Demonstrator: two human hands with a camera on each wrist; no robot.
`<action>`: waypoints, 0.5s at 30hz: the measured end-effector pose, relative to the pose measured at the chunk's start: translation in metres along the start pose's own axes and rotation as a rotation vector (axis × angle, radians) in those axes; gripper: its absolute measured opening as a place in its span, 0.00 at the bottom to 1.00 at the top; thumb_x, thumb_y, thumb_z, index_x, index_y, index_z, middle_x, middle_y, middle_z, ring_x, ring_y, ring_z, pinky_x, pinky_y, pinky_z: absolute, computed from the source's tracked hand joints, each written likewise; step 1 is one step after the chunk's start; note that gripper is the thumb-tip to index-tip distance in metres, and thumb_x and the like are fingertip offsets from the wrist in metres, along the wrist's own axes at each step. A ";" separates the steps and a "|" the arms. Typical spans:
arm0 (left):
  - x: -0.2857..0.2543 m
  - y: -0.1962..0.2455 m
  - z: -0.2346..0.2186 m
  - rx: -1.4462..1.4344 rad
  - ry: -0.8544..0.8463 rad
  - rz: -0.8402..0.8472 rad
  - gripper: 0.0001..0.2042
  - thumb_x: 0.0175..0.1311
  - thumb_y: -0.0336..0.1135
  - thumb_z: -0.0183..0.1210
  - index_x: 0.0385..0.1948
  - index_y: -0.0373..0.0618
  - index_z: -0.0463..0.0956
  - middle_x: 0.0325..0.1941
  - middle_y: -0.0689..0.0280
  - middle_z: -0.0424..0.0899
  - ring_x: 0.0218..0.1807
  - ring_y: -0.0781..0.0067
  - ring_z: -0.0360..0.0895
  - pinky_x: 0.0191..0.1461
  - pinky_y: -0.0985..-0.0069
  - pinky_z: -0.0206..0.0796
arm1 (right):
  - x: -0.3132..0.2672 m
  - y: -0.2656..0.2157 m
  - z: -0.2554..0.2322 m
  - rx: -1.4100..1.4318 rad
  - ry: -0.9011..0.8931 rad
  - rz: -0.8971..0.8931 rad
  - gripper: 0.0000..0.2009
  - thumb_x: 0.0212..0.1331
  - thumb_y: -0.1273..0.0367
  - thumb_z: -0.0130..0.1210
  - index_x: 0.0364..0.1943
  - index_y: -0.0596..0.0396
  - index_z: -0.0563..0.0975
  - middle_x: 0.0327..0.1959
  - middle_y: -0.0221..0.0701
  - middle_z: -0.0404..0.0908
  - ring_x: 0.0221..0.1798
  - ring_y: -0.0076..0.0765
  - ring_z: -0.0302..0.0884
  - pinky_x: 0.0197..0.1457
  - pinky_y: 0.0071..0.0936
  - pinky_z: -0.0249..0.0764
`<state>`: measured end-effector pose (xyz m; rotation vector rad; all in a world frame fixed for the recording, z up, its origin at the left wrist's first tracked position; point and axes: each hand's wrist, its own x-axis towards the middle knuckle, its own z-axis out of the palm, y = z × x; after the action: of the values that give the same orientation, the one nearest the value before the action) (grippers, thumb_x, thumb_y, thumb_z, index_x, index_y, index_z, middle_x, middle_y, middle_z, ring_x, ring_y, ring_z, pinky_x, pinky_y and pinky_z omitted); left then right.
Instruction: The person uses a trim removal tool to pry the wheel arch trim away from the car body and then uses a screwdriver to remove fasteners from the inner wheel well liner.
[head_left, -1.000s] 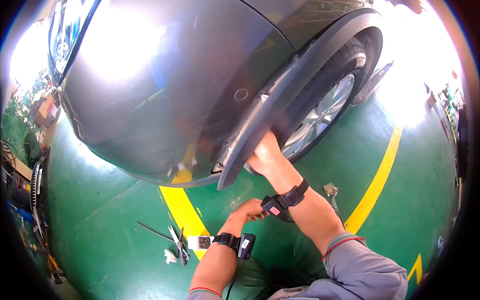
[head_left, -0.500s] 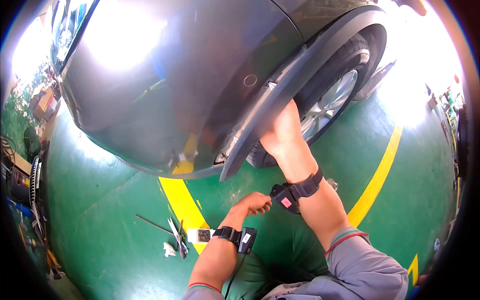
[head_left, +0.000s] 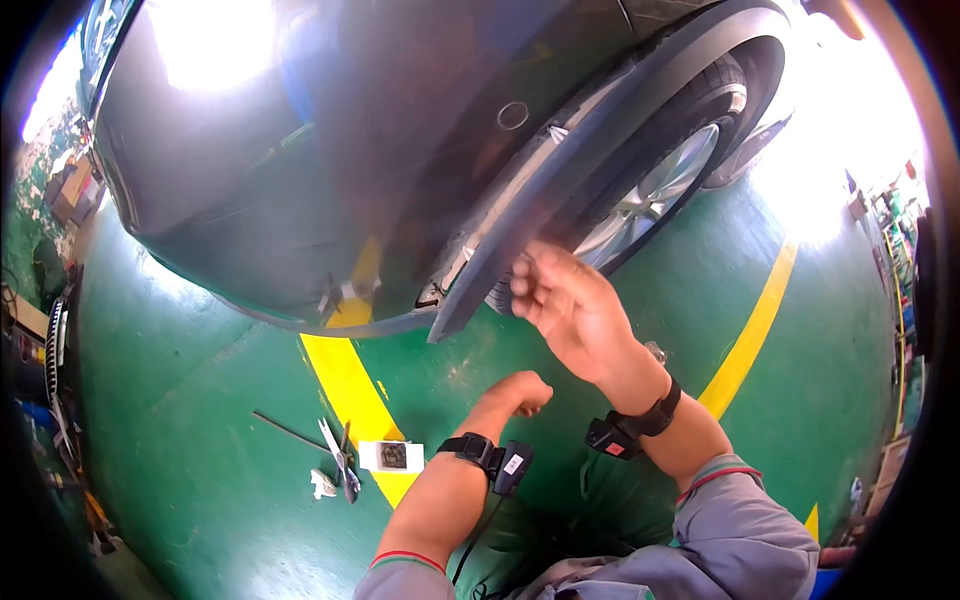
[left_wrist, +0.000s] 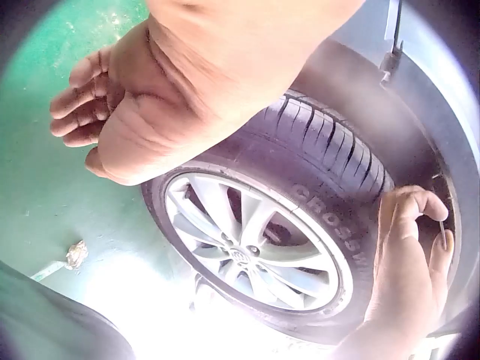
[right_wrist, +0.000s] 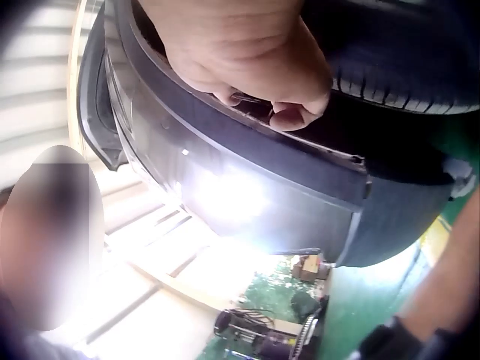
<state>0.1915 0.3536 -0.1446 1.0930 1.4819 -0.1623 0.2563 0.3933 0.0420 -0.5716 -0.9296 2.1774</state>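
Dark trim (head_left: 590, 155) arches around the wheel (head_left: 640, 200), right of a car's panel (head_left: 330, 170), as a person's right hand (head_left: 590, 325) has just dropped lower beside it, fingers bent, any grip impossible to tell. Nearer, the left hand (head_left: 522, 393) hangs loosely curled, nothing visible in it.
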 end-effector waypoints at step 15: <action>0.016 0.002 0.013 0.161 0.000 -0.042 0.12 0.57 0.33 0.50 0.34 0.41 0.82 0.35 0.61 0.87 0.37 0.66 0.84 0.46 0.68 0.75 | 0.053 0.055 -0.010 -0.855 0.008 -0.226 0.08 0.68 0.69 0.56 0.39 0.61 0.80 0.29 0.27 0.80 0.30 0.19 0.71 0.32 0.20 0.67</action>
<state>0.2046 0.3543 -0.1604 1.1908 1.5130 -0.3159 0.2047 0.4092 -0.0122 -0.8064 -1.8274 1.5063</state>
